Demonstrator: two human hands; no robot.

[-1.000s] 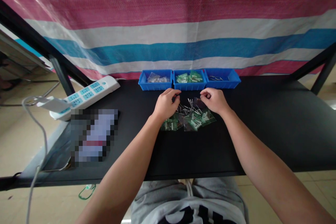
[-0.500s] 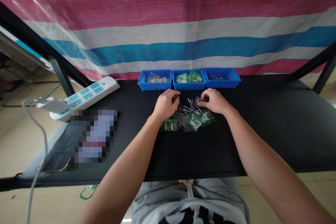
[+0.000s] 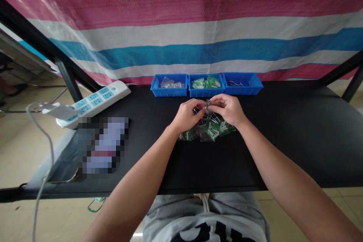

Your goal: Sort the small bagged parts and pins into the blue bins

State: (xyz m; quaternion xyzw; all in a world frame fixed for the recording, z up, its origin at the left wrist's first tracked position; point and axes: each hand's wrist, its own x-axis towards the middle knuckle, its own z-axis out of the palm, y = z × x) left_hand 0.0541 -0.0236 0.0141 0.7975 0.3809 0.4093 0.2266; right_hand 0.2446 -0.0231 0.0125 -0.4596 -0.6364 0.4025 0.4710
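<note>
My left hand (image 3: 187, 115) and my right hand (image 3: 228, 108) meet just above a heap of small clear bags with green parts (image 3: 212, 131) and loose metal pins on the black table (image 3: 283, 136). Both hands pinch a small clear plastic bag (image 3: 208, 105) held between their fingertips. The fingers of each hand are closed on it. Some pins lie hidden under the hands.
Three blue bins (image 3: 206, 84) stand in a row at the table's far edge, holding clear bags, green parts and metal pins. A white power strip (image 3: 95, 102) with a plug and grey cable lies at the left. A striped tarp hangs behind.
My hands have come together from apart over the heap. My right hand has lifted a small clear bag, and my left hand has taken hold of it too.
</note>
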